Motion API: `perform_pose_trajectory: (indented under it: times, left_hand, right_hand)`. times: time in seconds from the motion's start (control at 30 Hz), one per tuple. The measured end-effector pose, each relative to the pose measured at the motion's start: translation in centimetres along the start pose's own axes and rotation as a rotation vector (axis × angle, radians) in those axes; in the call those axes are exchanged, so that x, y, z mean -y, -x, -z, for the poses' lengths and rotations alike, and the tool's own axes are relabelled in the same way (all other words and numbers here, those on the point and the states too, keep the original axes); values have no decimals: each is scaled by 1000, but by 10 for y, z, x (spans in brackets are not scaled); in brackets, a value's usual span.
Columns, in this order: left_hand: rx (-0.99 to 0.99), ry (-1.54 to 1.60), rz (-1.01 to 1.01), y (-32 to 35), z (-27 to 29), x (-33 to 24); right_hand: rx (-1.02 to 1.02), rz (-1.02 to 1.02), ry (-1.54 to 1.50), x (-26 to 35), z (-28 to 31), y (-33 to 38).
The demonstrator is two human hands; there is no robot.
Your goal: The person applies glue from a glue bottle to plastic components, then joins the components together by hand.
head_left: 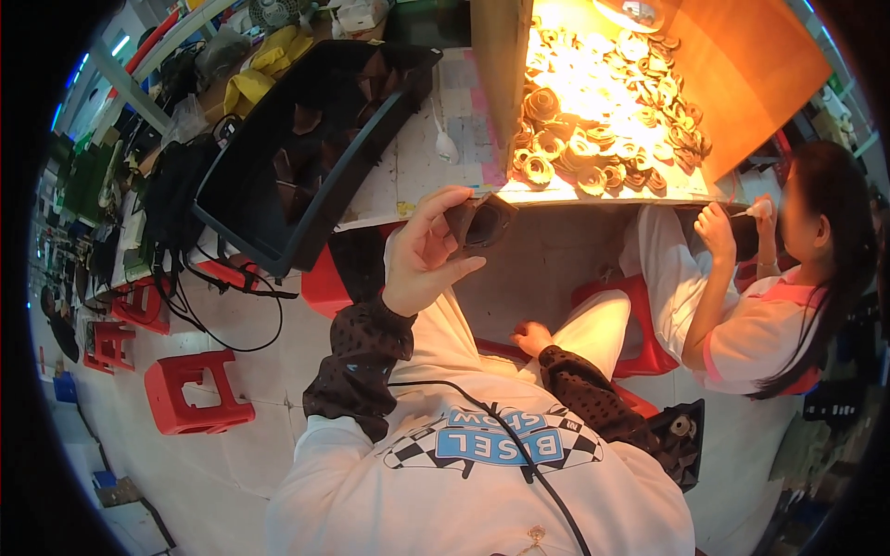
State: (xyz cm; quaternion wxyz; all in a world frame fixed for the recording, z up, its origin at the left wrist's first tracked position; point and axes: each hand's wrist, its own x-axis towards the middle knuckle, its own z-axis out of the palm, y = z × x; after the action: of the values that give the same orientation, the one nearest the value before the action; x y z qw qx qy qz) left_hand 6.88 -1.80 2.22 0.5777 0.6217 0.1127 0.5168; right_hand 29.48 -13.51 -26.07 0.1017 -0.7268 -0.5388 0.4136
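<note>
My left hand (425, 250) is raised near the table's front edge, thumb and fingers pinching a small dark brown angular piece (486, 225) with a round hollow in its middle. Its exact kind I cannot make out. My right hand (531, 339) rests low by my thigh, its fingers curled and nothing visible in them. Beyond my left hand, a long black tray (320, 199) on the table holds several similar brown angular pieces (295, 171). Across from the held piece, many brown rolled rings (538, 170) lie heaped under bright light.
A wooden-sided box (501, 83) surrounds the heap beneath a lamp (635, 13). A white spoon (445, 144) lies on the table (389, 181). At right sits a co-worker (765, 315), hands raised with a small item. Red stools (199, 394) stand at left; a black tray (688, 459) is beside my right arm.
</note>
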Motion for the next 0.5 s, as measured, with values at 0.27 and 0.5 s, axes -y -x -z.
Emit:
perform_pose_trajectory:
  times: [0.27,0.5]
  left_hand:
    - [-69,-4,-19,5,4,2]
    - [-94,139,45,7,-1,10]
  right_hand:
    - [0,12,5,-2,0,0]
    - [12,-16,19,-7,1,2]
